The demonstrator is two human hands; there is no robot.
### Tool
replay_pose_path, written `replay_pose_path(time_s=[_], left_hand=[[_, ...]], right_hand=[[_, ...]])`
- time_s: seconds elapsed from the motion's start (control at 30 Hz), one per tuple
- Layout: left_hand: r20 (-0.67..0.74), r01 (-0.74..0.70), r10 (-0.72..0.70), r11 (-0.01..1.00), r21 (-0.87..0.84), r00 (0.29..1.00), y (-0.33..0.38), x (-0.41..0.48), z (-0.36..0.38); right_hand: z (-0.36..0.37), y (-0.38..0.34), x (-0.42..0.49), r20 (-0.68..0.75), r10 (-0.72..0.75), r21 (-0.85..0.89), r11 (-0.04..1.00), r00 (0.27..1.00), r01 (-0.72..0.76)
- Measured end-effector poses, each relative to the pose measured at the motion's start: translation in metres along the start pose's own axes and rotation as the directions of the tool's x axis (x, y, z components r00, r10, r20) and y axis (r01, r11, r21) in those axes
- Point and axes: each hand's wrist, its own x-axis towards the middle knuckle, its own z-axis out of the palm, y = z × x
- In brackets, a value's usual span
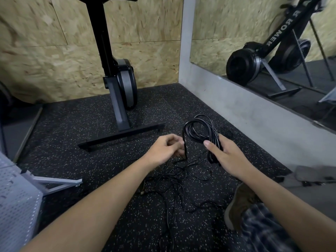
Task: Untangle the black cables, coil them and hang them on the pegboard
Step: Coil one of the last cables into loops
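Observation:
My right hand (224,154) grips a coil of black cable (198,128), its loops standing up above my thumb and fingers. My left hand (164,148) pinches a strand of the same cable (185,148) that runs down from the coil's left side. Below both hands a thin black cable tangle (174,180) lies spread on the speckled floor, with a plug end (142,192) at its left. A white perforated pegboard (16,200) stands at the lower left edge, on a grey frame.
A black rowing machine stands upright on its base bar (121,133) ahead of me, against a chipboard wall. A mirror (272,51) above a grey ledge runs along the right. My shoe (240,202) and plaid trouser leg sit at the lower right.

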Motion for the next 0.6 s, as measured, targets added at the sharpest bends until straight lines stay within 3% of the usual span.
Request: replay_pose_path(time_s=[0.17, 0.3, 0.4, 0.5, 0.6], left_hand=[[-0.016, -0.058, 0.056, 0.963, -0.265, 0.998, 0.026, -0.004, 0.016], [-0.012, -0.051, 0.051, 0.916, -0.398, 0.999, 0.038, -0.004, 0.024], [-0.024, -0.069, 0.064, 0.950, -0.305, 0.998, 0.035, -0.005, 0.027], [-0.130, -0.185, 0.192, 0.981, 0.065, 0.973, 0.027, -0.002, 0.025], [-0.030, -0.120, 0.123, 0.989, 0.081, 0.992, 0.023, -0.005, 0.023]], right_hand=[[0.008, 0.001, 0.002, -0.137, 0.013, 0.137, 0.991, 0.991, 0.005], [0.011, -0.002, 0.001, -0.135, 0.046, 0.223, 0.975, 0.990, -0.014], [0.017, -0.003, 0.000, -0.118, 0.073, 0.258, 0.965, 0.990, -0.041], [0.019, -0.003, 0.001, -0.136, 0.092, 0.275, 0.960, 0.986, -0.052], [0.019, -0.002, 0.003, -0.143, 0.101, 0.258, 0.964, 0.985, -0.061]])
